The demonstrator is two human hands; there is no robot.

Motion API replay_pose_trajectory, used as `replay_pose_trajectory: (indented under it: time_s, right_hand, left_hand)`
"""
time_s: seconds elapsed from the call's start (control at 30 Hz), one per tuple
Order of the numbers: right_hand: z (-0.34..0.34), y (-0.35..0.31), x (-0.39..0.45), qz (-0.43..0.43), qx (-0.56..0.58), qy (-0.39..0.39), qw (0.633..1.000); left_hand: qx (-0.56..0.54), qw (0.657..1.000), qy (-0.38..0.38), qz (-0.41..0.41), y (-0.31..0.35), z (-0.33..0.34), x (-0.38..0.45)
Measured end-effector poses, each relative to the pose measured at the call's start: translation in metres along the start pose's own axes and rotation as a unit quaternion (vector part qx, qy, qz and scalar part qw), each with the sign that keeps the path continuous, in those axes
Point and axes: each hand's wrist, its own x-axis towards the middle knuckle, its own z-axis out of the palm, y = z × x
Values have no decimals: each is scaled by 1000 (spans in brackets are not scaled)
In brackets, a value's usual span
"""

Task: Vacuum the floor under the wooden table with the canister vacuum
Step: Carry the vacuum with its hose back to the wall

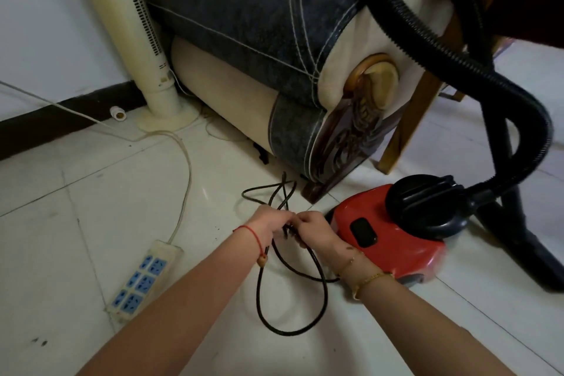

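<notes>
A red canister vacuum with black handle and black ribbed hose is seen at three o'clock. A black cord is shown at centre. At eight o'clock, a cream power strip with blue sockets is seen; at twelve, a dark blue, cream-trimmed sofa.

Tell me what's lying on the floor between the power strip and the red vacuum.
In the head view, loops of the black power cord lie on the tiles between the power strip and the red canister vacuum; the left hand and right hand grip it there.

Glossy red plastic vacuum body; ribbed black hose; shiny white floor tiles; wooden table leg.
</notes>
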Motion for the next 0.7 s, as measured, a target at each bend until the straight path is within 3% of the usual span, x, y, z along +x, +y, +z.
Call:
replay_pose_trajectory:
  time_s: [0.13, 0.27, 0.37, 0.53, 0.7]
  right_hand:
    - [-28, -10, -22, -11, 40, 14, 999]
    - [-67, -19, -41, -97, -115, 131, 980]
    - [-102, -26, -61, -177, -182, 246, 935]
    - [-162, -34, -90, -319, -275, 361, 832]
    - [-215, -36, -98, -329, -286, 477, 763]
  left_hand:
    - [-33, 997, -52, -42, 15, 20, -10]
    - [62, 991, 58, 100, 38, 51, -33]
    - [125, 968, 82, 200, 50, 75, -52]
    - [141, 952, 57, 265, 59, 107, -61]
    - [125, 946, 27, 297, 76, 134, -69]
